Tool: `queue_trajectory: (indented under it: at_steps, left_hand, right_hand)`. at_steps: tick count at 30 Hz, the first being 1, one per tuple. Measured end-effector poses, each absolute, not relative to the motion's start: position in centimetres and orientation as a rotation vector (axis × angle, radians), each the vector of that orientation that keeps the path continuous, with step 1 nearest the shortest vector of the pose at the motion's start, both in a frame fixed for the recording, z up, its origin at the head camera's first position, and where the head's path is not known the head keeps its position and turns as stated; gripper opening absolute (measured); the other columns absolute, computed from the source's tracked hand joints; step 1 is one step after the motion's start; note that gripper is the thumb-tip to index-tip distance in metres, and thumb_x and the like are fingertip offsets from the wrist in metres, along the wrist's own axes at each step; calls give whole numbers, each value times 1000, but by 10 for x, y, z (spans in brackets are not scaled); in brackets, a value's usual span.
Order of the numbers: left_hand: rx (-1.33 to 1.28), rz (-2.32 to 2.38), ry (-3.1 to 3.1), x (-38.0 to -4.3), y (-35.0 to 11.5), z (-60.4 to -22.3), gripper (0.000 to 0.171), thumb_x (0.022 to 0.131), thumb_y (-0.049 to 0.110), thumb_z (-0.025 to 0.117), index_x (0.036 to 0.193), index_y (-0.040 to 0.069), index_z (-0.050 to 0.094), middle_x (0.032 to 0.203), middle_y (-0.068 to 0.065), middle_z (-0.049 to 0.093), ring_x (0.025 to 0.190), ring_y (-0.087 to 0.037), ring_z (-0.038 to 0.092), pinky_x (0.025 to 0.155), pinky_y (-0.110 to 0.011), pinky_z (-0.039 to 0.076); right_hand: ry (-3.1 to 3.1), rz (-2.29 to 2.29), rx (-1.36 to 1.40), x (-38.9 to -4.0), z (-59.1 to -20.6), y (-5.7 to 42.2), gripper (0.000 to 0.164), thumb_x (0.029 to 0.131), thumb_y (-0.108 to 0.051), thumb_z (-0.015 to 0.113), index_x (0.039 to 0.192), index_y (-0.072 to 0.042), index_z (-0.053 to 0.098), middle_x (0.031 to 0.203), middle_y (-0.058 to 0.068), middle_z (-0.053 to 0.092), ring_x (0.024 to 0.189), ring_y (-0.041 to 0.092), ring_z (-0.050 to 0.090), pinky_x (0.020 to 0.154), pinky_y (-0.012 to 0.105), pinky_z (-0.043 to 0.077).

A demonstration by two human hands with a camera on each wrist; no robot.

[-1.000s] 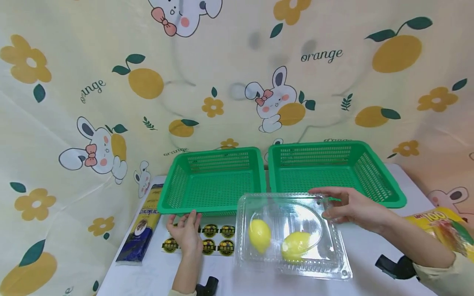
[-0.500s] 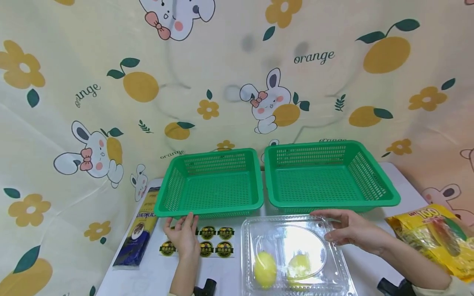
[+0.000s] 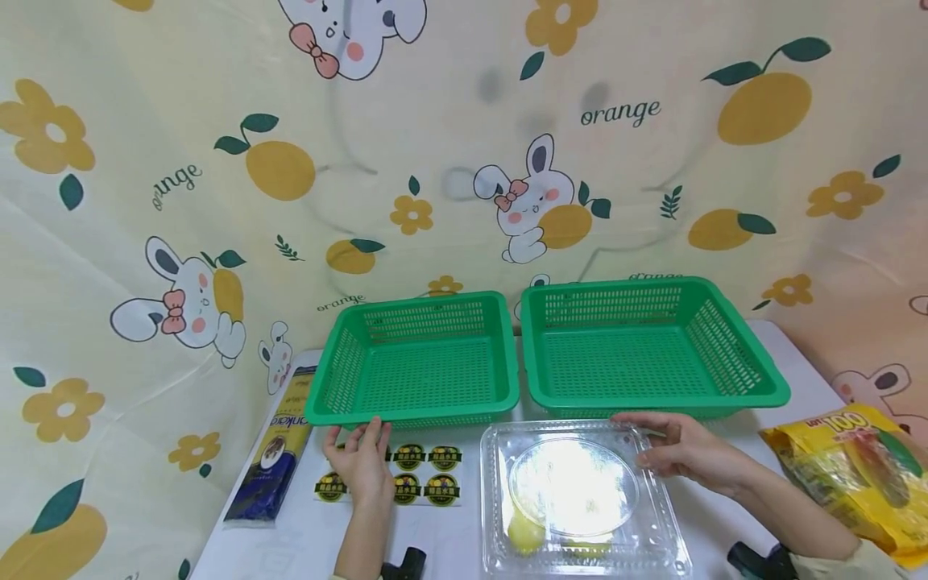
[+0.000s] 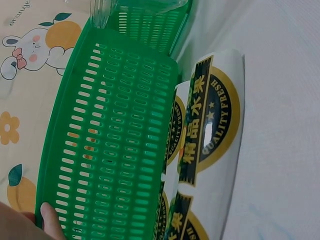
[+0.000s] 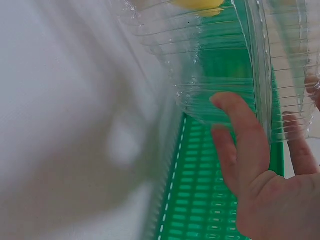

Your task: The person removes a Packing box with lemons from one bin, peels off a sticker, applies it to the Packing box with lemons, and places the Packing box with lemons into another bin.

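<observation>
My right hand point(image 3: 696, 455) pinches the upper right corner of a clear plastic clamshell box point(image 3: 500, 491). Through the glare on its lid, a yellow lemon point(image 3: 525, 533) shows, along with part of a second lemon point(image 3: 589, 549). In the right wrist view, thumb and fingers lie on either side of the box's ridged edge. My left hand point(image 3: 362, 467) has its fingertips at the front rim of the left green basket point(image 3: 420, 417). From the left wrist, a finger point(image 4: 50, 220) is seen against that basket's slotted outer wall.
A second green basket point(image 3: 652, 403) stands beside the first, against the printed cloth backdrop. A sticker sheet point(image 3: 424, 475) lies under my left hand. To the left is a blue and gold packet point(image 3: 271, 451); to the right, a yellow snack bag point(image 3: 848, 475).
My right hand has brought the clamshell box lower and nearer to me, then shifted it slightly; the lemons show less through the glare. The left hand stays at the basket rim.
</observation>
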State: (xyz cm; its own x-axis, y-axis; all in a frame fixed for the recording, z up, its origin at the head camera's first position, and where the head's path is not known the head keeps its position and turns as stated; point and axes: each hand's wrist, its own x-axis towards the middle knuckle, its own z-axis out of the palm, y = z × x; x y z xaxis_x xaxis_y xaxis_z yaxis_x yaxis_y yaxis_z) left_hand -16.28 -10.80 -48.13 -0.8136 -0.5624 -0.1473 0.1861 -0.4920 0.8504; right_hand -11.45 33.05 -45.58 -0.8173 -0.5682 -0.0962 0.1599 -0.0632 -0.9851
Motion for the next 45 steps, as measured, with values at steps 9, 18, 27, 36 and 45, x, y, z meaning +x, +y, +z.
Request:
queue_trajectory:
  at_steps: [9,18,27,36,45]
  left_hand:
    - [568,-2317,-1245,-163,-106,-484,59,96,-2,61,136,14,21,104,-11,44,88,-16,62,93,-34,55]
    - [564,-2324,-1236,-162,-106,-483,58,96,-2,61,136,13,21,103,-11,44,88,-16,63,92,-34,55]
    - [558,-2325,-1236,-161,-109,-479,60,96,-1,62,136,12,20,103,-11,44,88,-17,64,91,-33,56]
    - [555,-2357,-1217,-163,-112,-478,61,97,-2,60,138,14,18,103,-11,44,89,-17,63,94,-33,54]
    - [604,-2409,-1201,-161,-113,-475,62,96,-4,60,139,14,18,105,-10,42,90,-16,60,94,-33,54]
  right_hand:
    - [1726,-1941,-387,-119,-464,333,51,96,4,56,142,-17,55,133,-8,54,78,9,61,69,25,56]
    - [1771,-1863,-305,-121,-470,336,49,99,-4,56,146,-15,50,136,-9,54,101,13,59,75,32,56]
    - [1900,-1743,-198,-122,-466,331,62,101,-15,57,154,1,29,157,29,25,129,29,45,90,48,51]
    - [2037,-1693,-192,-120,-459,330,66,100,-19,59,152,7,28,154,36,21,132,38,43,88,45,55]
    - [2016,-1750,-217,-113,-458,340,61,102,-15,56,150,10,28,153,37,25,127,19,49,91,50,55]
